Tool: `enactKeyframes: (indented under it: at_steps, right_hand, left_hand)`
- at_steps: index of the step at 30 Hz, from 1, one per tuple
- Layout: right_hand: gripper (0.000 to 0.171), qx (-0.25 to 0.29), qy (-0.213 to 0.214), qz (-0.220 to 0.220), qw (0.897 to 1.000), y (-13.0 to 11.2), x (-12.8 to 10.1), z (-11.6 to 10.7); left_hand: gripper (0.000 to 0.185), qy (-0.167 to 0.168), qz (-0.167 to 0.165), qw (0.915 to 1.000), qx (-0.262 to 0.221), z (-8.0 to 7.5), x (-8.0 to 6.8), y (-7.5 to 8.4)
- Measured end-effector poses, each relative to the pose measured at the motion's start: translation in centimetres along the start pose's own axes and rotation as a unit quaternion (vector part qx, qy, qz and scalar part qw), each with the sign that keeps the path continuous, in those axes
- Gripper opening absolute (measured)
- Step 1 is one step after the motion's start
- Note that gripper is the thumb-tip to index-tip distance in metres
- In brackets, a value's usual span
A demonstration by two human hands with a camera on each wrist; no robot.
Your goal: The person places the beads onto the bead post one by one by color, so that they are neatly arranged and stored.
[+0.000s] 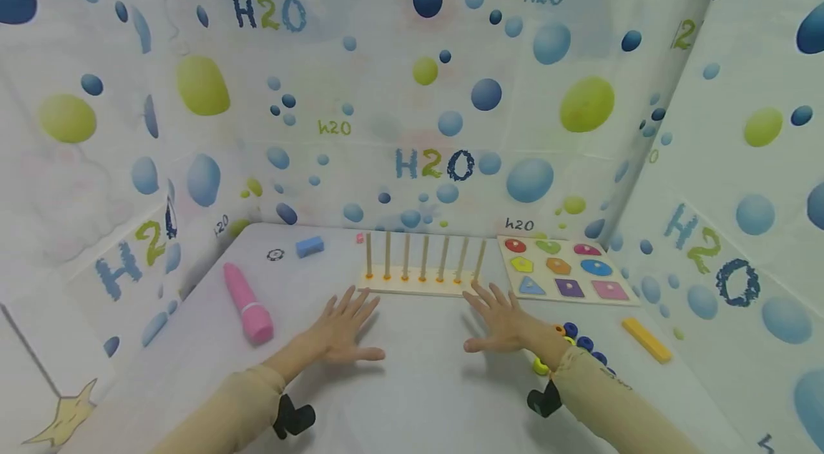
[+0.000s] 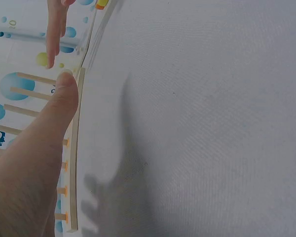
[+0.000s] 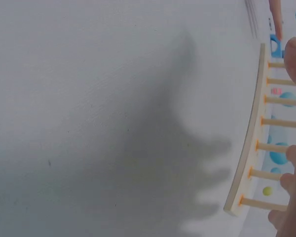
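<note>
Running off-frame nearside, the white table (image 1: 425, 390) carries a pale wooden seven-peg rack (image 1: 412, 287) near its far edge. Left hand (image 1: 344, 331) and right hand (image 1: 502, 322): fingers spread; rack contact unclear. Round blue and yellow beads (image 1: 584, 344), toward the right edge: partly hidden by the right forearm (image 1: 546, 343).

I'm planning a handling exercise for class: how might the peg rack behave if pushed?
The peg rack would probably slide rather than roll, given its long, flat base. The straight pegs look stiff. A push high on them might tip it, since they rise well above that narrow base.
</note>
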State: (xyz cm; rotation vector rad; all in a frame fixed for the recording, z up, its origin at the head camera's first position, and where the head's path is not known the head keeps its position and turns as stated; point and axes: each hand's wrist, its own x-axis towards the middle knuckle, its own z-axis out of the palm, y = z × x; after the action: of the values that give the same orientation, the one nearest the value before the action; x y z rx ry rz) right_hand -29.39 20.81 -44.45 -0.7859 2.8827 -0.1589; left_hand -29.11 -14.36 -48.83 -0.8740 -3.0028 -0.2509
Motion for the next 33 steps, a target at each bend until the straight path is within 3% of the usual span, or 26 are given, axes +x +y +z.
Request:
enactKeyframes:
  at_steps: [6,9,17,22,27,33]
  right_hand:
    - [0.093,0.004,0.016,-0.024,1.000,0.1,0.3,0.3]
    - [0.093,0.008,0.032,-0.033,0.999,0.1,0.6,-0.1]
    - [0.092,0.033,0.023,-0.012,0.999,0.9,1.3,-0.6]
    - [0.089,0.078,0.028,0.001,0.997,1.9,1.4,0.7]
    - [0.084,0.104,0.038,0.034,0.993,3.4,1.2,1.6]
    - [0.073,0.137,0.054,0.091,0.985,5.9,0.7,0.9]
  left_hand:
    - [0.103,-0.007,0.008,0.9999,-0.006,-0.3,0.3,0.3]
    - [0.103,-0.001,0.001,0.9999,0.013,-0.6,0.5,0.2]
    - [0.101,0.029,0.001,0.9996,-0.002,-0.8,1.4,-0.1]
    - [0.101,0.054,-0.024,0.9979,-0.026,0.2,1.7,-0.8]
    - [0.093,0.097,-0.080,0.9889,-0.078,1.5,2.8,-1.9]
    - [0.085,0.127,-0.190,0.9602,-0.160,1.6,5.3,-3.3]
